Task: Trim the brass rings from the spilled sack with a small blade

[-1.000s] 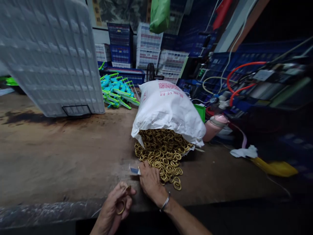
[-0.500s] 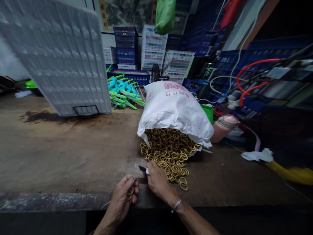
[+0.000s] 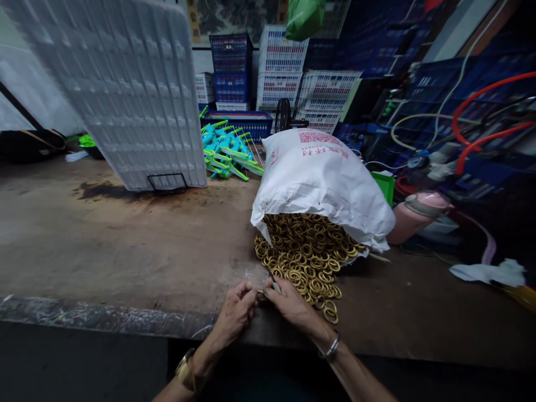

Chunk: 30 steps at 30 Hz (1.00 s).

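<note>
My left hand (image 3: 237, 310) is closed, fingertips pinching a brass-coloured ring (image 3: 261, 296) low over the table's front part. Close beside it, my right hand (image 3: 293, 307) grips a small knife (image 3: 274, 282) with a dark blade and pale handle; the blade points up and away from me. My right fingertips are at the ring, but whether they touch it I cannot tell. Just beyond, a heap of brass-coloured rings (image 3: 307, 271) spills from the mouth of a white woven sack (image 3: 318, 184) lying on its side. The sack carries red print.
A pale ribbed plastic panel (image 3: 154, 100) stands in a black wire stand (image 3: 167, 182) at left. Green and blue plastic parts (image 3: 230, 153) lie behind. Right of the sack are a pink bottle (image 3: 419, 215) and orange hoses (image 3: 473, 145). Stacked crates (image 3: 281, 61) line the back.
My hands have come together, the left moving up and right toward the right hand. The knife blade has swung from pointing left to pointing away. The view has shifted slightly left.
</note>
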### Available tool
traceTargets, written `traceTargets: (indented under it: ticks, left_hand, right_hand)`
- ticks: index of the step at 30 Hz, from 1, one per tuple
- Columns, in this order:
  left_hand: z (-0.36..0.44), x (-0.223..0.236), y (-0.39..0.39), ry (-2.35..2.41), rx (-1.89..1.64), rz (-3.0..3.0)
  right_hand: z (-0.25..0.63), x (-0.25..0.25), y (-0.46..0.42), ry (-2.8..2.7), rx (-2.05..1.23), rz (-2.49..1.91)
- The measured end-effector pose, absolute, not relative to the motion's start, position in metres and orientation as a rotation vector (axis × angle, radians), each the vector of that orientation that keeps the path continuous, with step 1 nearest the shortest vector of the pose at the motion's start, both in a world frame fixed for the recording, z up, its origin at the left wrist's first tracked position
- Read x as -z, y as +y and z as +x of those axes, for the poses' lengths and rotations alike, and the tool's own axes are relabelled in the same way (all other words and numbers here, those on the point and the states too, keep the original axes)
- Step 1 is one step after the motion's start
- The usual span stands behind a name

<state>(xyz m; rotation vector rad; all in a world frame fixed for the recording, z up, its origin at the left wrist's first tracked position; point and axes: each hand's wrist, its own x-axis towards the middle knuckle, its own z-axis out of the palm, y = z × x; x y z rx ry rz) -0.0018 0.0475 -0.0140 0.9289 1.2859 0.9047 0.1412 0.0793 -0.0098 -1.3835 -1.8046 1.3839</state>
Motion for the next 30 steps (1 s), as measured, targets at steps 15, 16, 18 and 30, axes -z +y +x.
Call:
traceTargets:
  ticks: [15,16,18,30]
  left_hand:
    - [-0.001,0.019,0.032,1.184,-0.89,0.799]
    - [-0.001,0.019,0.031,1.154,-0.883,0.798]
    - [0.0,0.02,0.029,1.107,-0.894,0.797]
    - [0.0,0.021,0.026,1.103,-0.961,0.797]
  right_hand:
    - [0.133,0.01,0.069,-1.696,-1.355,-1.424]
    - [0.133,0.01,0.069,-1.702,-1.335,-1.427]
    - [0.133,0.009,0.068,-1.708,-1.314,-1.413]
    - [0.139,0.024,0.059,-2.116,-0.851,-1.511]
